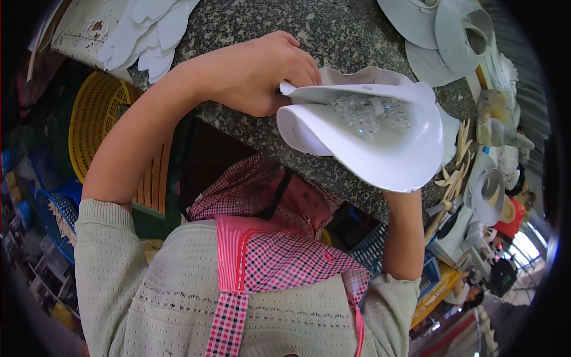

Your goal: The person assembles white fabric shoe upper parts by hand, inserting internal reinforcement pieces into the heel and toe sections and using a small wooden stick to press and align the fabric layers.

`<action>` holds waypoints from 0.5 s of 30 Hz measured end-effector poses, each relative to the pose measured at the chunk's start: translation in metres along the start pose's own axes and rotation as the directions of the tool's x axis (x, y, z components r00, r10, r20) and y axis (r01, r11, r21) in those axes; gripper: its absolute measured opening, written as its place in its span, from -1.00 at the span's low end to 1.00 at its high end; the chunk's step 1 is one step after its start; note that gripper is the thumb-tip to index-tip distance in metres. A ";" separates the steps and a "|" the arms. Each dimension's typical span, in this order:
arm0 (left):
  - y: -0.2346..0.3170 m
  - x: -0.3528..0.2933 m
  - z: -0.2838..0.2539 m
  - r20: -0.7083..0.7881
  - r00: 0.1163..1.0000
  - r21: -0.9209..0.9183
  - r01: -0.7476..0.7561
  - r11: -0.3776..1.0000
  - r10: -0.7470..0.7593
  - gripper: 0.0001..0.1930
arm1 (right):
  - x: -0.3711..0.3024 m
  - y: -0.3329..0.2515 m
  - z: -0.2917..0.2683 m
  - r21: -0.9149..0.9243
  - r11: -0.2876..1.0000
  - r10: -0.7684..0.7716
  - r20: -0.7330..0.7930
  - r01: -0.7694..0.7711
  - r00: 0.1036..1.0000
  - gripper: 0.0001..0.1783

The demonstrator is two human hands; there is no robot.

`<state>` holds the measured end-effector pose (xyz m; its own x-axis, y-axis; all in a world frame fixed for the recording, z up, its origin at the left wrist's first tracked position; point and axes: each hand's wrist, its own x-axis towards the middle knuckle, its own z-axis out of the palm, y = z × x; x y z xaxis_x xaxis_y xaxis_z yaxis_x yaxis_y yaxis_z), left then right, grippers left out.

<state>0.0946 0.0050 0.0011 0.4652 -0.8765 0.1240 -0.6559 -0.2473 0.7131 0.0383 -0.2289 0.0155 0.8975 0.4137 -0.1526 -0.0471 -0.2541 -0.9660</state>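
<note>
A white shoe upper (398, 152), bent into a curved, open shape, is held above the dark speckled stone worktop (238, 27). Clear sparkling stones (357, 116) cluster inside its fold. My left hand (276, 74) has its fingers curled closed on the upper's left edge, knuckles turned up. From the lower right, my right forearm (404, 244) reaches up under the upper, which covers my right hand; its fingers are hidden.
White sole-shaped pieces (151, 35) pile at the far left. More white uppers (458, 35) lie at the far right. Thin wooden sticks (458, 169) rest along the right edge. A yellow basket (89, 125) stands below on the left; a blue crate (369, 247) sits lower right.
</note>
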 end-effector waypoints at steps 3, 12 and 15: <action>0.003 0.003 -0.001 0.010 1.000 -0.030 0.013 0.999 -0.012 -0.66 | 0.001 -0.016 0.005 -0.224 0.960 -0.166 0.030 0.168 0.986 -0.49; 0.006 0.001 0.005 -0.160 0.983 0.066 -0.083 0.994 0.092 -0.73 | -0.009 -0.005 0.005 -0.665 0.724 -0.317 -0.083 0.185 0.945 -0.62; 0.010 0.001 0.006 -0.111 0.990 0.103 -0.072 0.992 0.083 -0.72 | -0.008 -0.011 0.003 -0.872 0.454 -0.335 0.024 0.184 0.942 -0.66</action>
<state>0.0850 -0.0008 0.0047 0.4723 -0.8425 0.2591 -0.7456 -0.2250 0.6273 0.0305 -0.2266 0.0263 0.8506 0.4961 0.1743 0.5258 -0.8013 -0.2854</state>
